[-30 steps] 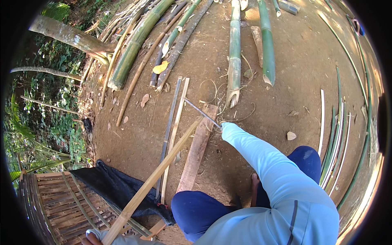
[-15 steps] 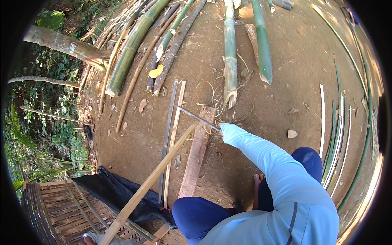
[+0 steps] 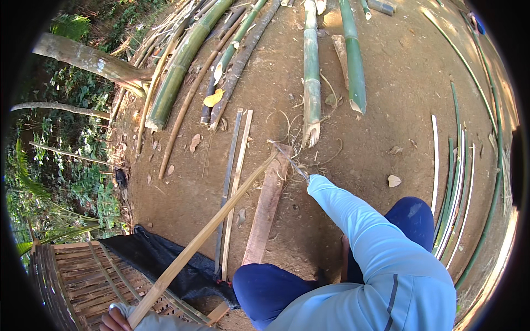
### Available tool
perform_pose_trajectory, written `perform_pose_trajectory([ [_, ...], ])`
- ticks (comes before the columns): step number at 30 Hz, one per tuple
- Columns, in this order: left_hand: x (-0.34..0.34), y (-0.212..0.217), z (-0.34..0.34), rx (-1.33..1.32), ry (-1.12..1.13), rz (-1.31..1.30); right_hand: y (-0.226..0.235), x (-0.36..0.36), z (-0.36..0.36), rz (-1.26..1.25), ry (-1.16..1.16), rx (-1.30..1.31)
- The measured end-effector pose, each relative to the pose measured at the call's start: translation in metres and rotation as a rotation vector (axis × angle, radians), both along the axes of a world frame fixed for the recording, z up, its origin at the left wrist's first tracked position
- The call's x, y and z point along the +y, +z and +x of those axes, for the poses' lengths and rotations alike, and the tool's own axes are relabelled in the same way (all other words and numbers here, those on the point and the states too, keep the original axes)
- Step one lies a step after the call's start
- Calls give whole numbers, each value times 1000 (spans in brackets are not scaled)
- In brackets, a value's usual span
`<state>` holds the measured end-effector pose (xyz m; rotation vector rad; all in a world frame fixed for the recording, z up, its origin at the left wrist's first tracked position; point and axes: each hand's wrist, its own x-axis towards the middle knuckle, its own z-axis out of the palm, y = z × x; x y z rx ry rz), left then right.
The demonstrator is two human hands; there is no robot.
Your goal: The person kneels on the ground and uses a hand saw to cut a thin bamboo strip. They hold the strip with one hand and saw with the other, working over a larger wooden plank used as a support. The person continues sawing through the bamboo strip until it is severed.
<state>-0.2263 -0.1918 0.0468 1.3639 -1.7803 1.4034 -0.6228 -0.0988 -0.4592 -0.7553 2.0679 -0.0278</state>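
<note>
At the lower left my left hand is closed round the near end of a long pale split-bamboo strip. The strip slants up to the right, and its far end rests at the top of a worn wooden plank. My right hand, mostly covered by the light blue sleeve, grips a knife; its narrow blade points up and left across the plank's far end, close to the strip's tip. The knife's handle is hidden. The plank runs back toward my left knee.
A dark flat strip and a pale strip lie left of the plank. Thick green bamboo poles lie ahead. Slender strips lie on the right. Black sheeting and a slatted bamboo frame are at lower left.
The strip's far end has moved forward and right on the plank. The knife has swung, its tip now farther right and near the strip's end. More of my left hand shows.
</note>
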Motion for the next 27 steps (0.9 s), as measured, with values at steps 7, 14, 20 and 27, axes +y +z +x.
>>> perform_pose_trajectory([
  [7, 11, 9, 6, -151, 92, -38, 45, -20, 44, -261, -186, -44],
  [14, 20, 10, -18, -1131, 1252, -281, 264, -14, 87, -667, -38, -29],
  [20, 17, 20, -21, -1626, 1694, -598, 348, 16, 105, -811, 268, -144],
  [27, 16, 24, -21, -1905, 2105, -826, 277, 1, 85, -525, 166, -44],
])
